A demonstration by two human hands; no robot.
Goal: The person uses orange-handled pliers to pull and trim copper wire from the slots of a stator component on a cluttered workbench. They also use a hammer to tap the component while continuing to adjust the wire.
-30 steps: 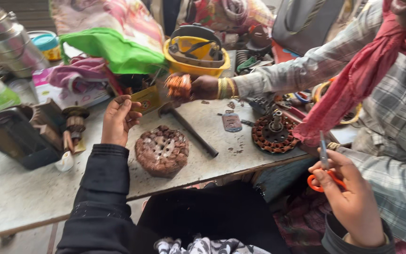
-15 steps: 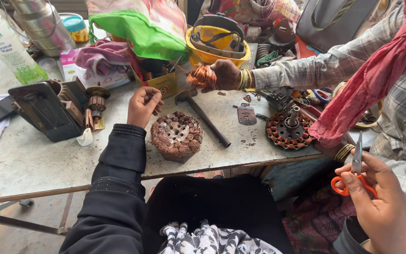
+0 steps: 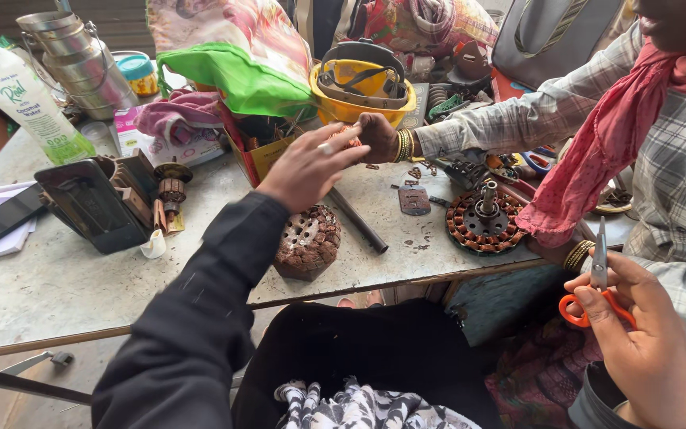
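A: L hand (image 3: 307, 167) spread, reaching to co-worker's fist (image 3: 376, 135) at 12 o'clock?
B: Yes. R hand (image 3: 637, 349) grips orange scissors (image 3: 597, 298), 4 o'clock. Looks like a hand-over; next needs fingers closing.

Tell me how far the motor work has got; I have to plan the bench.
Done: one wound stator lies finished-looking on the table. In hand: the left hand reaches toward a co-worker's hand above a rusty stator core; the right hand holds orange-handled scissors. Left: that core shows no windings.
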